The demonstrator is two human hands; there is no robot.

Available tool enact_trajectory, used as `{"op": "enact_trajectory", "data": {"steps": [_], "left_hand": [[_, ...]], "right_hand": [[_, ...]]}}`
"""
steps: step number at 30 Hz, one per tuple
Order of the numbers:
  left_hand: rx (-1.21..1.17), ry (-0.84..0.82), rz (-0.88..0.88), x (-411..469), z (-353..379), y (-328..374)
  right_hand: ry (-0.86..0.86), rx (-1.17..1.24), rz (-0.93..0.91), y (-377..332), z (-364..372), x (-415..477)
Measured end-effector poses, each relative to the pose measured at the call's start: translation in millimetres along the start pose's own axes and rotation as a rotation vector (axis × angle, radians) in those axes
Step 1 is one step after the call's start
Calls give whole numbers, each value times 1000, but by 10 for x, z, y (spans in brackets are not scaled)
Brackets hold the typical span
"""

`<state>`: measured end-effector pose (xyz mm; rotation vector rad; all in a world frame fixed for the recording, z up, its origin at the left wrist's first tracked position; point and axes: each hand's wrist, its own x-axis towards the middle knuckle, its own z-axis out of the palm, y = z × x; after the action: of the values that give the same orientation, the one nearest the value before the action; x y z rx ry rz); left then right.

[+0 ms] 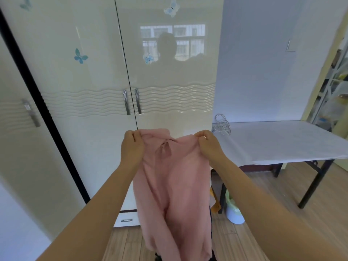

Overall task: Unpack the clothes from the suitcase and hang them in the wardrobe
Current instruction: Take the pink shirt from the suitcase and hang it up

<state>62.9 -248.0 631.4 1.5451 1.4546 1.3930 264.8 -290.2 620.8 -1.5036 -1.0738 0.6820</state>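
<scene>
A pink garment [175, 187] hangs in front of me, held up by its top edge. My left hand [131, 146] pinches its upper left corner and my right hand [209, 144] pinches its upper right corner. The cloth droops down past the bottom of the view. Behind it stands the glossy cream wardrobe [84, 76] with both middle doors closed, their two metal handles [131, 101] side by side. The suitcase is out of view.
A table with a white cover [282, 140] stands to the right, a coil of white cable [223, 125] at its back corner. Under it sits a small bin [234, 211] with a green liner. Wooden floor [263, 185] lies below. Shelves [335, 87] stand at far right.
</scene>
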Motion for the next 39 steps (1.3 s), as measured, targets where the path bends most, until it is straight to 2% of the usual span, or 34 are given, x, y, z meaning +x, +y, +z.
{"op": "enact_trajectory", "data": {"steps": [4, 7, 9, 12, 17, 20, 24, 26, 28, 31, 33, 36, 39], "left_hand": [[2, -48, -4, -45, -104, 18], [3, -77, -3, -97, -127, 45], [4, -112, -13, -103, -170, 28], [79, -129, -24, -101, -248, -39], [216, -3, 75, -112, -305, -134], [225, 25, 121, -100, -330, -155], [70, 26, 50, -82, -303, -147], [51, 34, 39, -88, -266, -129], [39, 17, 38, -104, -215, -120], [-23, -77, 35, -135, -155, -120], [-12, -138, 61, -178, -138, -108], [98, -133, 102, -248, -155, -47], [189, -117, 128, -249, -211, -77]], "right_hand": [[-29, -89, -69, -21, -17, -43], [-80, -255, -152, 5, 29, -53], [-41, -312, -193, -1, 50, -42], [35, -304, -192, -23, 63, -21], [48, -207, -168, -67, 126, -43], [-7, -90, -148, -123, 131, -99], [-154, -67, -127, -170, 150, -174], [-208, -146, -88, -156, 180, -219], [-233, -339, -94, -79, 214, -245], [-232, -665, -112, 23, 281, -276], [-286, -765, -104, 71, 295, -283], [-365, -683, -110, 112, 289, -304], [-230, -531, -167, 138, 290, -278]]}}
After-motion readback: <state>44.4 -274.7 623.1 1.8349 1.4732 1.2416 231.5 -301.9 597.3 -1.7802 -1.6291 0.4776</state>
